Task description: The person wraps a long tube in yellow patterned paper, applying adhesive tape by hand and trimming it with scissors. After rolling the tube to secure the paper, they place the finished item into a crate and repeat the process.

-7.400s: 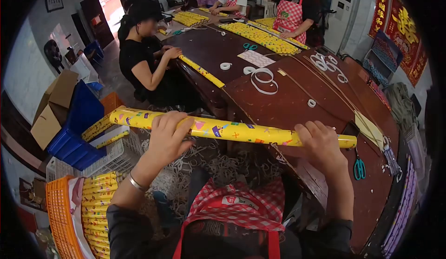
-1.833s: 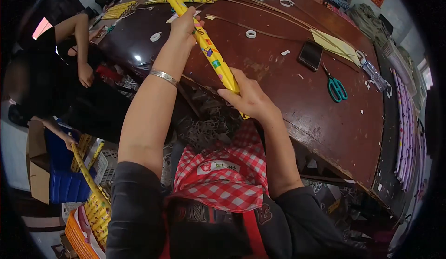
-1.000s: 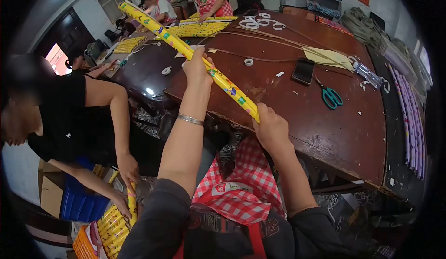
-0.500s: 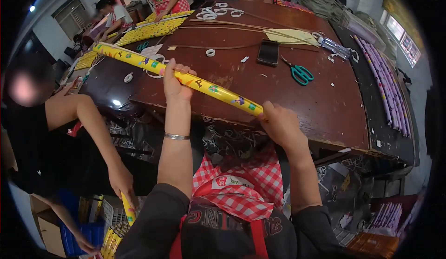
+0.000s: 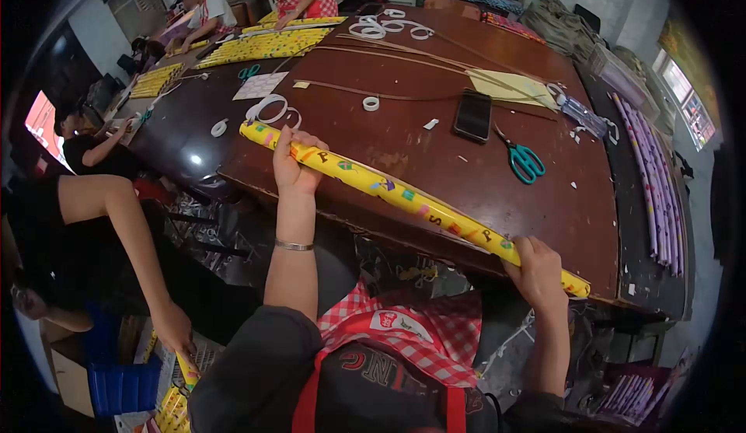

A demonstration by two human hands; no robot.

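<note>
A long yellow tube (image 5: 408,194) with a colourful print lies slantwise over the front edge of the brown table (image 5: 373,141). Near its upper left end, my left hand (image 5: 297,161) is wrapped round it, palm up. My right hand (image 5: 539,274) grips it toward the lower right end, which sticks out past the fingers. Behind the tube are a black phone (image 5: 472,114), teal-handled scissors (image 5: 524,161) and a small white tape roll (image 5: 371,103). White strip loops (image 5: 272,108) lie just beyond the tube's left end.
Purple tubes (image 5: 649,184) lie at the right side and yellow tubes (image 5: 264,46) at the back left. A co-worker's arm (image 5: 140,239) reaches down at my left beside a blue crate (image 5: 124,386). Other people work at the far left and back. A yellow sheet (image 5: 513,89) lies on the table.
The tube has shifted right and down between my hands. My right hand has moved right and down, while my left hand now holds nearer the tube's left end. The view has turned slightly.
</note>
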